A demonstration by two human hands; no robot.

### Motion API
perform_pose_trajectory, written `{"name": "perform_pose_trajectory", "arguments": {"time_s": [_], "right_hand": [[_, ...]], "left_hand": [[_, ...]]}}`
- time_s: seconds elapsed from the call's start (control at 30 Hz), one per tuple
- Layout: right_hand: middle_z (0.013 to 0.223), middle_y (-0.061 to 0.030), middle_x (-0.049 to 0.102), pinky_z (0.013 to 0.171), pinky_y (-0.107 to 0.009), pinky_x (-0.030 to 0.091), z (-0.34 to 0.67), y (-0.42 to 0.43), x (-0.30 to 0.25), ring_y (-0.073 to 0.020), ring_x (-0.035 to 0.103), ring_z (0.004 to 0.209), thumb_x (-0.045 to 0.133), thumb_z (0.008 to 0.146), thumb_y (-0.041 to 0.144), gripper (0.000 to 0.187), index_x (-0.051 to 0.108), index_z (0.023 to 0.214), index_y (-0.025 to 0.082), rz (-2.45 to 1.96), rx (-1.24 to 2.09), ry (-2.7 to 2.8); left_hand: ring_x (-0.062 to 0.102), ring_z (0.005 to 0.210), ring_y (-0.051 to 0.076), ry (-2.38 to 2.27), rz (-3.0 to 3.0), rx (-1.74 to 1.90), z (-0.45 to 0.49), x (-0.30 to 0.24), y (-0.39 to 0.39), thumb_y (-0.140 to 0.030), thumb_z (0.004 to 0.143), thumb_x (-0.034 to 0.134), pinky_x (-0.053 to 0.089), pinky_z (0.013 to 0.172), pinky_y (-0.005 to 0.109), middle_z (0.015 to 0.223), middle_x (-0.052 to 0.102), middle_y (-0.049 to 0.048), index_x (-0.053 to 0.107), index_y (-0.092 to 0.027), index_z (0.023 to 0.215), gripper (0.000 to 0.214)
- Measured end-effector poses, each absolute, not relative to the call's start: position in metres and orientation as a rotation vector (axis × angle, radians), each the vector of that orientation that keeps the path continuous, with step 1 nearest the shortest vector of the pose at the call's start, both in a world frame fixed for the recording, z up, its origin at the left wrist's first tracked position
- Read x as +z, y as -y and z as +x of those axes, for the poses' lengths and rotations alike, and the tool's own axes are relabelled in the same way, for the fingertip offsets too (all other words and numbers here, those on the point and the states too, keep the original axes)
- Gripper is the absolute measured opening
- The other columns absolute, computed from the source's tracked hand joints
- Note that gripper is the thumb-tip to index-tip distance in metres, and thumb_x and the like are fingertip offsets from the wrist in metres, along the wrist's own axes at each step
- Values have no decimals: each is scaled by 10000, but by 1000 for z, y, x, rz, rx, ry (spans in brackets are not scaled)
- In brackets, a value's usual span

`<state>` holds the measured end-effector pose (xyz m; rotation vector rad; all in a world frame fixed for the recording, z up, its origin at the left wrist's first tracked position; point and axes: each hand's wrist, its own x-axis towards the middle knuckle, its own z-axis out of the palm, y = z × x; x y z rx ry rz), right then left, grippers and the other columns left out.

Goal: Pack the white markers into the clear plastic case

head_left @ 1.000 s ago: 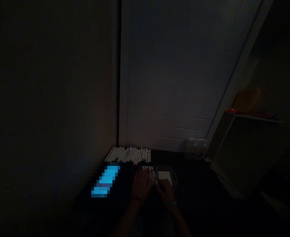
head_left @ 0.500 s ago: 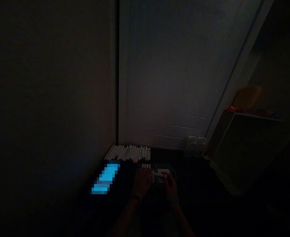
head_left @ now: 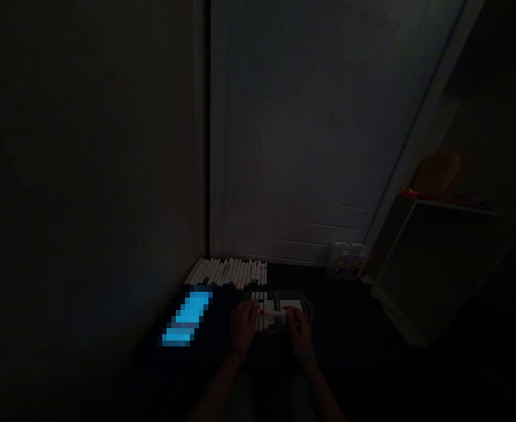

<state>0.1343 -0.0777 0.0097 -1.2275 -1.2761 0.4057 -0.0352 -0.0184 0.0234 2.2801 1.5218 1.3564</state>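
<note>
The scene is very dark. My right hand (head_left: 299,328) pinches one end of a white marker (head_left: 276,313) held roughly level above an open case (head_left: 276,298). A reddish spot shows near the marker's left end. Close to that end is my left hand (head_left: 244,325), its fingers curled; whether they hold a cap or anything else is hidden. Several white markers (head_left: 259,298) stand side by side in the case's left half. In its right half lies a pale, flat piece (head_left: 290,305).
A row of white markers (head_left: 227,272) lies along the back of the dark table. A glowing, pixelated blue screen (head_left: 190,316) is at left. Two clear containers (head_left: 348,261) stand by the wall panel (head_left: 306,146). A box-like shelf (head_left: 442,264) rises at right.
My left hand has shifted left and slightly down, uncovering more markers in the case. The marker in my right hand has barely moved, and its left end now shows the reddish spot.
</note>
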Motion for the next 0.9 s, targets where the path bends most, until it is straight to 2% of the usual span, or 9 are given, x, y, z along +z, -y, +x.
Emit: {"name": "perform_pose_trajectory", "arguments": {"time_s": [0.27, 0.5, 0.9], "right_hand": [[1034, -66, 611, 878, -319, 405, 137, 74, 3, -194, 547, 982, 380, 903, 397, 321, 603, 1038, 209, -1247, 326, 1279], [1073, -69, 591, 905, -333, 387, 136, 74, 5, -197, 524, 1022, 380, 904, 377, 314, 577, 1079, 206, -1237, 315, 1270], [886, -42, 632, 737, -259, 437, 133, 76, 7, -171, 578, 821, 403, 890, 402, 287, 590, 941, 189, -1265, 345, 1238]], "left_hand": [[564, 861, 171, -1399, 2288, 1392, -33, 18, 16, -307, 894, 347, 413, 769, 298, 882, 637, 37, 595, -210, 871, 267], [584, 835, 175, -1417, 2377, 1181, -32, 8, 13, -337, 897, 332, 393, 752, 303, 835, 659, 34, 647, -224, 843, 339], [588, 814, 178, -1487, 2374, 1106, -33, 11, 13, -366, 891, 323, 383, 721, 297, 822, 654, 45, 658, -222, 903, 364]]}}
